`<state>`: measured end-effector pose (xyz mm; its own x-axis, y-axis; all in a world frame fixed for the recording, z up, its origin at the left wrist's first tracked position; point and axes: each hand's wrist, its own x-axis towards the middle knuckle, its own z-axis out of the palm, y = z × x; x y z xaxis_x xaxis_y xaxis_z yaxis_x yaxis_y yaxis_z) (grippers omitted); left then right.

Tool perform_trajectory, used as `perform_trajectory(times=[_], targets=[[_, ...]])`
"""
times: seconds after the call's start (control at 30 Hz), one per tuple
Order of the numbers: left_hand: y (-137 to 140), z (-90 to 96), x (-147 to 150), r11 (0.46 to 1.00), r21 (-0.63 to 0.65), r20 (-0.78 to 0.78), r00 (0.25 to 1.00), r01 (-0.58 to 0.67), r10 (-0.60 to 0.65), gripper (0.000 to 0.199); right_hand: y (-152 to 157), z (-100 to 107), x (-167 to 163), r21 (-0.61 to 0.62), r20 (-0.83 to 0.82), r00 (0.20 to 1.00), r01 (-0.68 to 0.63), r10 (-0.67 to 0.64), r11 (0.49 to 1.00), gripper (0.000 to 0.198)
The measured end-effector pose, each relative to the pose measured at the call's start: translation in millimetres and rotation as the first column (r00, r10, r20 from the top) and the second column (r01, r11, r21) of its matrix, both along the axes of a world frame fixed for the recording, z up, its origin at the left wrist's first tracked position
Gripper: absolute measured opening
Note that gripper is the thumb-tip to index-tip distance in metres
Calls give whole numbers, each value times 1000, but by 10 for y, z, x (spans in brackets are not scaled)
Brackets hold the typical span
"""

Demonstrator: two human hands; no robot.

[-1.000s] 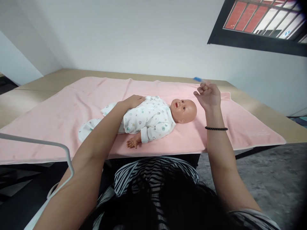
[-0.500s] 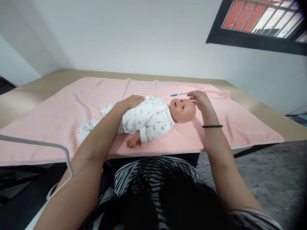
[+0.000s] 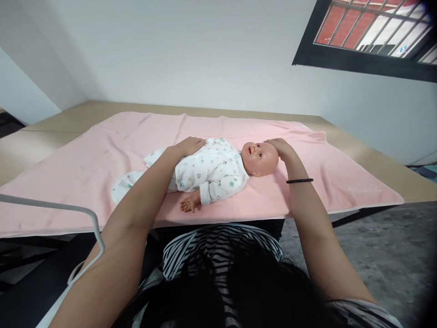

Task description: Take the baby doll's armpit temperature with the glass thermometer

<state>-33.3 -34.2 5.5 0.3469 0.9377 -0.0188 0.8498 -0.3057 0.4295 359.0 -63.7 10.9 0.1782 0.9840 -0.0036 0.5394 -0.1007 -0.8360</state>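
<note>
A baby doll in a white printed outfit lies on its back on a pink cloth. Its bald head points right. My left hand rests flat on the doll's middle, with nothing seen in it. Against the far side of the head, my right hand has its fingers bent down, their tips partly hidden by the head. Whatever these fingers hold, if anything, is out of sight. No blue-tipped thin stick shows on the cloth.
The cloth covers much of a wooden table, which stands along a white wall. At the left, a bent grey metal bar passes near my left forearm. A barred window is at the upper right.
My right hand has lowered behind the doll's head. The thin blue-tipped stick beside its fingertips is no longer visible. My left hand stays on the doll.
</note>
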Motion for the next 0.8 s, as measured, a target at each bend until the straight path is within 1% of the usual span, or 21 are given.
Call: perform_trajectory(times=[0.07,0.2,0.27,0.33,0.4,0.43,0.47,0.53,0.57,0.63,0.7,0.73,0.77,0.8], targets=[[-18,10,5,1000,-6,15,1000,-13,13,69,2,-6,24,-32,-5,1000,14,-14,999,19],[-53,36,23,1000,-21,17,1000,-22,22,68,-21,-2,81,-63,-44,999,27,-30,998,25],[-62,42,29,999,-22,3,1000,-23,23,69,-35,16,97,-58,-43,998,35,-37,998,27],[-54,34,26,1000,-15,-12,1000,-25,25,70,-42,45,89,-15,-22,998,60,-60,998,29],[-26,16,14,1000,-3,-23,1000,-21,21,69,-47,83,49,85,8,995,96,-97,992,28],[-7,7,6,1000,2,-24,1000,-16,16,67,-55,102,15,158,18,993,113,-117,981,26],[13,3,0,1000,9,-23,1000,-11,11,64,-68,120,-27,245,18,991,121,-130,962,23],[45,20,5,999,45,-6,1000,-18,18,54,-123,150,-135,431,3,994,101,-113,897,18],[49,44,25,997,77,27,999,-32,30,47,-167,162,-197,520,10,997,64,-80,852,17],[17,119,110,987,142,175,983,-81,56,33,-281,177,-333,661,98,995,-61,-5,748,16],[-80,209,263,979,184,384,923,-89,11,26,-415,182,-476,715,286,958,-237,34,658,13],[-149,247,361,979,200,456,888,-44,-53,25,-483,180,-548,701,394,918,-334,47,630,13],[-227,273,466,975,223,492,860,23,-133,27,-546,175,-618,663,495,867,-422,62,619,13],[-307,284,573,967,234,497,842,103,-210,28,-604,166,-686,605,587,806,-501,78,619,15]])
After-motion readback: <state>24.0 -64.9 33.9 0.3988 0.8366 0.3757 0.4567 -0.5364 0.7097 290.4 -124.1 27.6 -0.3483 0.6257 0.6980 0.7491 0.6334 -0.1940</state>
